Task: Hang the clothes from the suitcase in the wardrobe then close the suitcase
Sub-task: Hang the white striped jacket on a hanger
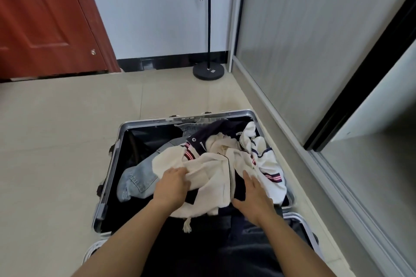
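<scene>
Left hand (pixel 172 184): clenched on a fold of the cream jacket (pixel 213 171), at the near-left edge of the pile.
Right hand (pixel 253 197): released, fingers straight, lying on dark cloth just right of that fold and grasping nothing.
Step in hand: lifting the jacket out. Best to find collar or shoulders with the free hand before raising it, to free sleeves and tasselled cord without dragging the jeans (pixel 135 180) along.
Suitcase (pixel 112 164): open flat on the floor. Near half showing dark lining under the forearms; far half holding the clothes — jacket on top, jeans beneath at left, a navy garment (pixel 216 126) further back.
Wardrobe (pixel 304 51): right of the suitcase, just beside it — frosted sliding door, dark gap at near right.
Far wall: lamp stand (pixel 208 71), red door (pixel 40 18).
</scene>
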Available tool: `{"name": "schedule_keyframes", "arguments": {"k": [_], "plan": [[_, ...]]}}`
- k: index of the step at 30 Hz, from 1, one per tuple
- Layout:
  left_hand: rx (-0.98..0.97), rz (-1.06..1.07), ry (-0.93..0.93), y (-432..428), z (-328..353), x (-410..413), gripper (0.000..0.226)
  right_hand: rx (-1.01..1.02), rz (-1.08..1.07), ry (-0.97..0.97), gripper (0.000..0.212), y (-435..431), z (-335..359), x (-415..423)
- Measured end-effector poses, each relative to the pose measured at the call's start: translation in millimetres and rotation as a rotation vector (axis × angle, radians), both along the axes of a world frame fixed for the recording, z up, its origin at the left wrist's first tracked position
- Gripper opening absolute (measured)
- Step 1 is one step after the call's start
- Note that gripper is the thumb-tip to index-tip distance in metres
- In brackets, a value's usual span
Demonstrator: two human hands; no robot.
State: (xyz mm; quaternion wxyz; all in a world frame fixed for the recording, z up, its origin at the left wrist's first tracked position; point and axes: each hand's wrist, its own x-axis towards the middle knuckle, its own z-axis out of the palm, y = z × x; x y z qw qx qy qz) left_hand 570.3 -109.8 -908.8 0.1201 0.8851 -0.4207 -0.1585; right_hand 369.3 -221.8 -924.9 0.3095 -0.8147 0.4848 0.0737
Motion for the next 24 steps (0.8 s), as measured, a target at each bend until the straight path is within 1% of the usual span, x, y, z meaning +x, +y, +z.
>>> {"name": "schedule_keyframes", "arguments": {"k": [1, 2, 4, 6, 8, 10, 13, 14, 15, 16, 17, 18, 19, 20, 21, 22, 23, 24], "plan": [[-0.007, -0.034, -0.014, 1.9, 1.8, -1.5, 0.007, -0.002, 0.000, -0.026, 0.080, 3.2, -5.6, 1.9], [0.001, -0.072, -0.028, 4.7, 3.1, -4.1, 0.011, -0.037, 0.001, -0.047, 0.068, 8.5, -12.2, 3.6], [-0.004, -0.130, -0.003, 11.0, 4.1, -9.5, 0.010, -0.162, -0.001, -0.064, 0.042, 19.1, -17.6, 5.4], [-0.027, -0.160, 0.083, 18.9, 4.8, -15.1, 0.015, -0.222, -0.005, -0.090, 0.030, 23.3, -17.6, 5.4], [-0.054, -0.180, 0.182, 24.2, 12.8, -19.0, 0.024, -0.189, -0.014, -0.175, 0.020, 18.7, -13.5, 2.4], [-0.153, -0.092, 0.396, 21.0, 33.3, -19.5, 0.035, -0.109, -0.068, -0.330, 0.009, 11.1, -0.2, -0.8], [-0.381, 0.223, 0.794, 13.6, 78.9, -15.1, 0.031, -0.021, -0.245, -0.675, 0.010, 7.2, 41.0, 1.3], [-0.465, 0.300, 0.955, 11.2, 89.9, -11.4, 0.038, -0.001, -0.277, -0.783, 0.014, 9.1, 58.2, 4.1], [-0.531, 0.362, 1.130, 11.4, 97.2, -7.4, 0.051, 0.037, -0.275, -0.868, 0.016, 12.3, 74.8, 5.7], [-0.589, 0.377, 1.267, 14.3, 105.2, -6.3, 0.056, 0.096, -0.250, -0.910, 0.016, 16.5, 89.7, 3.9], [-0.638, 0.364, 1.323, 19.3, 112.7, -6.8, 0.046, 0.166, -0.198, -0.895, 0.012, 21.1, 101.8, 1.1], [-0.670, 0.343, 1.303, 27.0, 117.3, -7.9, 0.024, 0.246, -0.135, -0.824, 0.008, 28.0, 109.8, -3.5], [-0.664, 0.323, 1.210, 35.4, 119.4, -8.3, 0.015, 0.336, -0.056, -0.712, 0.006, 35.8, 112.9, -9.7], [-0.607, 0.261, 1.078, 46.3, 117.2, -8.3, 0.031, 0.421, 0.036, -0.558, 0.007, 45.1, 111.8, -17.4], [-0.496, 0.171, 0.955, 57.0, 111.7, -6.8, 0.047, 0.483, 0.140, -0.379, 0.011, 52.6, 107.7, -23.3], [-0.353, 0.086, 0.860, 65.8, 104.8, -7.7, 0.057, 0.526, 0.252, -0.187, 0.018, 58.3, 102.6, -28.6], [-0.183, 0.026, 0.789, 73.4, 95.0, -8.2, 0.060, 0.566, 0.350, -0.019, 0.020, 60.6, 95.2, -31.9], [-0.019, -0.038, 0.687, 77.8, 83.0, -8.5, 0.060, 0.598, 0.407, 0.077, 0.015, 57.2, 89.7, -32.8]]}}
